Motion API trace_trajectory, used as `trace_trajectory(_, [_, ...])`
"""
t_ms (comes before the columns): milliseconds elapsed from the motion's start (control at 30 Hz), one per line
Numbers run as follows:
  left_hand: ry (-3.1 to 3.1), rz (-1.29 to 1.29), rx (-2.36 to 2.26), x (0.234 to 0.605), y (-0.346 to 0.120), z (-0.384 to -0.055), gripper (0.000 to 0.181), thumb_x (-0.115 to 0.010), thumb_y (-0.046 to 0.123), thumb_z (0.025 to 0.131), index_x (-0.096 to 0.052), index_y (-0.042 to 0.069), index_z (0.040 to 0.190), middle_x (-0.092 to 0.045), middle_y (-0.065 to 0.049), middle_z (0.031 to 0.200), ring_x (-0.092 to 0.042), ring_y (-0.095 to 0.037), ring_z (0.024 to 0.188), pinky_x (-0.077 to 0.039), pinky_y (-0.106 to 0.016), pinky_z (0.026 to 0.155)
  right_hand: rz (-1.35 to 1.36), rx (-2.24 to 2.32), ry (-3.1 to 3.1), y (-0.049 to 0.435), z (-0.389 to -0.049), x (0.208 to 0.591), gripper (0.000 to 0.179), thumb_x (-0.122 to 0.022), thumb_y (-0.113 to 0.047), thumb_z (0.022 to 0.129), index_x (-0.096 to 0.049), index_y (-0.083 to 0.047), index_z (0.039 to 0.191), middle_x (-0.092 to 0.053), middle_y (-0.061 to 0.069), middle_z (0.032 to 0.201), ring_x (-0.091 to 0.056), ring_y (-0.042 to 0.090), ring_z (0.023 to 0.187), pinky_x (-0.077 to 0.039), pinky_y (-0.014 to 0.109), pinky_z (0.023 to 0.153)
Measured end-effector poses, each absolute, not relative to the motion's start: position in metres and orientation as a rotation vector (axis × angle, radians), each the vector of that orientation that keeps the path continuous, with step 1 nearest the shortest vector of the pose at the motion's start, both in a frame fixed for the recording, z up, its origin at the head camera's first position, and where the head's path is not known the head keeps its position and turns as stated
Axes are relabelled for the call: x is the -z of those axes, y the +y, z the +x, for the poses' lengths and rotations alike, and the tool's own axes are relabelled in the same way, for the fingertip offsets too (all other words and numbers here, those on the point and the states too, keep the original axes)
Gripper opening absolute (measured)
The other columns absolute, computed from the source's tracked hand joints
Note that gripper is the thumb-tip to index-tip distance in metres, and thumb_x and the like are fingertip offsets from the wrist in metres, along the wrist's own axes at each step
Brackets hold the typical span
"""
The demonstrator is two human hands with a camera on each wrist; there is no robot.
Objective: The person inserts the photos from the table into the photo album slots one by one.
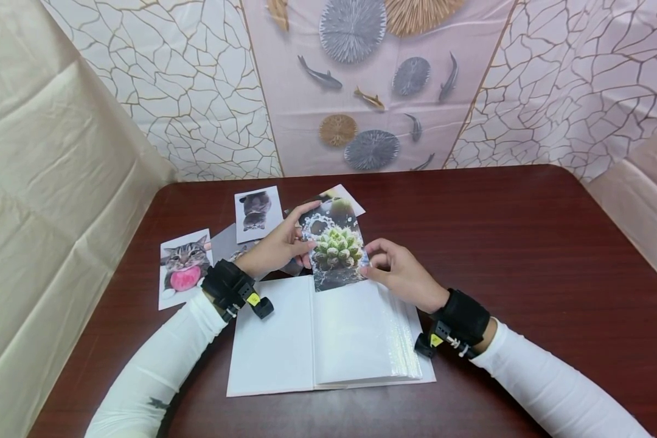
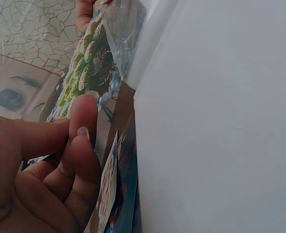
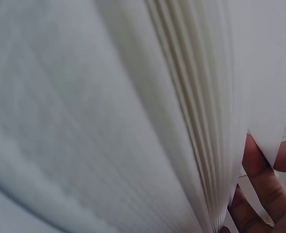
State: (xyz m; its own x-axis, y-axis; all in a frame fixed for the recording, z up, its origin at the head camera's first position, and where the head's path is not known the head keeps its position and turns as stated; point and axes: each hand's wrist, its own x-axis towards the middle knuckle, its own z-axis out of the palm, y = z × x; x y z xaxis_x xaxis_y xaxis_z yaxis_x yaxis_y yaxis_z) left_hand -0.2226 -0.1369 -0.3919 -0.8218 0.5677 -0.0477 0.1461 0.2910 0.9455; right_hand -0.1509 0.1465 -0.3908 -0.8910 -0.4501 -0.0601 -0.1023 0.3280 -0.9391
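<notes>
A photo of a green succulent is held up over the top edge of an open white photo album. My left hand pinches the photo by its left side, and my right hand pinches the lower right edge. The photo's bottom end meets the top of the right-hand page, by a clear plastic sleeve. In the left wrist view the sleeve's film overlaps part of the succulent picture. The right wrist view shows right fingers gripping a white sheet edge beside the album's stacked pages.
Left of the album lies a photo of a cat with a pink ball. A dark kitten photo and several overlapping prints lie behind the left hand. The brown table extends to the right, with patterned cloth hanging behind.
</notes>
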Motion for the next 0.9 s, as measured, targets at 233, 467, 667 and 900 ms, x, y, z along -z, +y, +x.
trace_trajectory(233, [2.218,0.689,-1.541,0.3909,-0.1375,-0.2217,0.077,-0.056,0.006,0.103,-0.019,0.047,0.157,-0.054,-0.016,0.084,-0.067,-0.032,0.071,-0.054,-0.035,0.066,-0.5,1.556,2.292,0.1467,-0.1527,0.3929,0.04,-0.062,-0.01,0.101,-0.044,0.003,0.135,-0.06,0.008,0.082,-0.045,0.017,0.073,-0.034,0.033,0.078])
trace_trajectory(467, [2.211,0.717,-1.516,0.3903,-0.1358,-0.2214,0.076,-0.055,0.005,0.103,-0.019,0.043,0.158,-0.052,-0.015,0.083,-0.066,-0.032,0.07,-0.054,-0.035,0.066,-0.495,1.547,2.308,0.146,-0.1517,0.3933,0.041,-0.062,-0.01,0.101,-0.043,0.003,0.135,-0.057,0.006,0.08,-0.041,0.017,0.071,-0.033,0.033,0.077])
trace_trajectory(667, [2.22,0.708,-1.526,0.3904,-0.1354,-0.2211,0.074,-0.055,0.005,0.103,-0.021,0.037,0.16,-0.049,-0.014,0.081,-0.065,-0.031,0.069,-0.052,-0.033,0.063,-0.504,1.564,2.3,0.1461,-0.1521,0.3939,0.04,-0.061,-0.009,0.101,-0.044,0.003,0.134,-0.052,0.006,0.077,-0.035,0.017,0.068,-0.032,0.032,0.075])
trace_trajectory(900, [2.18,0.735,-1.552,0.3919,-0.1352,-0.2208,0.075,-0.057,0.003,0.102,-0.022,0.035,0.16,-0.045,-0.013,0.079,-0.064,-0.031,0.067,-0.052,-0.034,0.061,-0.502,1.585,2.286,0.1466,-0.1519,0.3943,0.038,-0.06,-0.008,0.101,-0.044,0.004,0.133,-0.051,0.006,0.078,-0.036,0.016,0.069,-0.032,0.032,0.075])
